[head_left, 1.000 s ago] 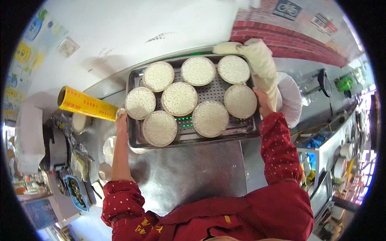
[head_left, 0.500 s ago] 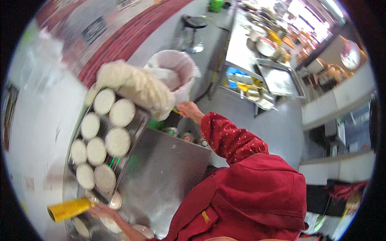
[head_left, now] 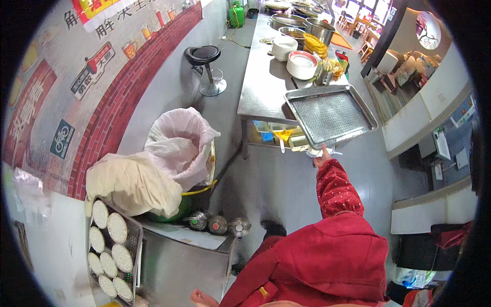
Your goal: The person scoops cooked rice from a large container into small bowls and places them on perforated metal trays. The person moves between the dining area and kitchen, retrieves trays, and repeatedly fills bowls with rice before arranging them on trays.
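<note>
At the near corner of the steel table, my right hand (head_left: 322,158) has its fingers on the near rim of a shallow metal tray (head_left: 333,116). The tray has a dimpled base and juts past the table corner. My right arm is stretched far forward in a red sleeve with white dots. Low in the picture, my left hand (head_left: 203,298) shows only in part, its fingers loosely curled with nothing visible in them. Further left, a second metal tray (head_left: 138,239) carries several round, flat white pieces (head_left: 121,257) with a grainy top.
A lined bin (head_left: 204,148) stands beside a cream cloth bundle (head_left: 134,185). Metal flasks (head_left: 217,224) line the edge of a steel surface (head_left: 174,266). The steel table (head_left: 261,77) holds stacked bowls (head_left: 284,48) and pots (head_left: 319,30). A black stool (head_left: 203,55) is by the wall.
My right hand has moved from beside the cloth bundle across to the empty metal tray. My left hand has left the yellow item it was touching and come inward. The view has swung right.
</note>
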The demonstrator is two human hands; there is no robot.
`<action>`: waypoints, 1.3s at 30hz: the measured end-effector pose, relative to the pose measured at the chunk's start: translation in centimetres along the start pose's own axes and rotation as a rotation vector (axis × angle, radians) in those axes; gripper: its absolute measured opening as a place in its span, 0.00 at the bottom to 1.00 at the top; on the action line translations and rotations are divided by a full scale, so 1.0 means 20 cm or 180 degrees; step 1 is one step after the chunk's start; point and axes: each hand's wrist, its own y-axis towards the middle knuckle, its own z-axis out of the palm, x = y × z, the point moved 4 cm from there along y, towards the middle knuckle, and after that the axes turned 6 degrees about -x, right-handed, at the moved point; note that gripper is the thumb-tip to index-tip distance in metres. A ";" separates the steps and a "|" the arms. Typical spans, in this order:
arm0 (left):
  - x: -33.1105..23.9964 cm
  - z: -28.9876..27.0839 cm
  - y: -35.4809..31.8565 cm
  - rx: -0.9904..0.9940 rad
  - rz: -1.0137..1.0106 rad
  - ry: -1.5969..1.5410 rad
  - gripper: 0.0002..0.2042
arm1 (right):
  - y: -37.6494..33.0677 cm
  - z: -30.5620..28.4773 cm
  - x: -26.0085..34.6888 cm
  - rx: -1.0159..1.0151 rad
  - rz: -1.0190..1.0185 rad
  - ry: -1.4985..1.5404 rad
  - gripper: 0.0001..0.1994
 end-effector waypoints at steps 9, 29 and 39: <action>-0.60 0.23 0.01 0.0445 0.0138 -0.0093 0.08 | 0.40 -0.04 0.32 -0.0285 -0.0476 0.1626 0.37; 0.21 -0.20 -0.26 -0.0141 0.0782 -0.1017 0.05 | -1.41 -0.81 -1.42 0.0364 -0.0345 -0.0118 0.08; 1.07 -0.88 -0.76 -0.0204 -0.0639 -0.1707 0.06 | -2.38 -0.45 -2.51 0.1815 -0.0820 -0.2215 0.08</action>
